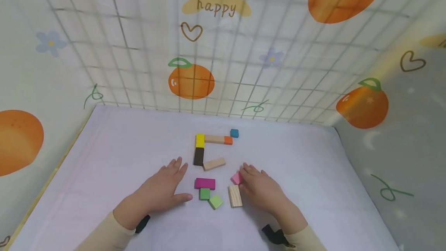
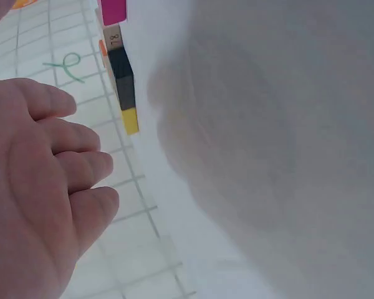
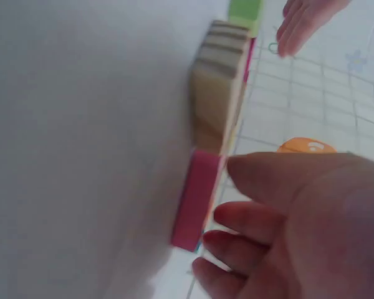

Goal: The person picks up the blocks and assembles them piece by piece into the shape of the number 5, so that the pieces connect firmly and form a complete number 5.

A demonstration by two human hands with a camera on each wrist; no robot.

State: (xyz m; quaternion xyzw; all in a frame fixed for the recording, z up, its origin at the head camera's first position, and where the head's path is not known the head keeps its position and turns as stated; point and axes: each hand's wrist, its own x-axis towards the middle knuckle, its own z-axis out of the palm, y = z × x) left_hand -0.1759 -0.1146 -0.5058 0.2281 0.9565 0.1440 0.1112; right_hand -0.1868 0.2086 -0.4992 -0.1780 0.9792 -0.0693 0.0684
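My left hand (image 1: pixel 162 189) is left of the blocks with its fingers spread, holding nothing; in the left wrist view a shadow lies on the cloth beside it. My right hand (image 1: pixel 263 189) is beside a pink block (image 1: pixel 236 178), fingers loosely bent and partly over it; I cannot tell whether they touch. Next to that stands a striped wooden block (image 1: pixel 235 196). Between the hands lie a magenta block (image 1: pixel 204 183), a green block (image 1: pixel 204 194) and a light green block (image 1: pixel 216 202). Farther off, yellow (image 1: pixel 200 140), black (image 1: pixel 199 156), plain wooden (image 1: pixel 214 139) and orange (image 1: pixel 228 140) blocks form a corner.
A loose plain wooden block (image 1: pixel 214 164) lies at a slant near the black one. A small blue block (image 1: pixel 234 133) sits beyond the orange one. White cloth covers the table (image 1: pixel 296 158); printed curtains (image 1: pixel 230 49) over a wire grid stand behind and at both sides.
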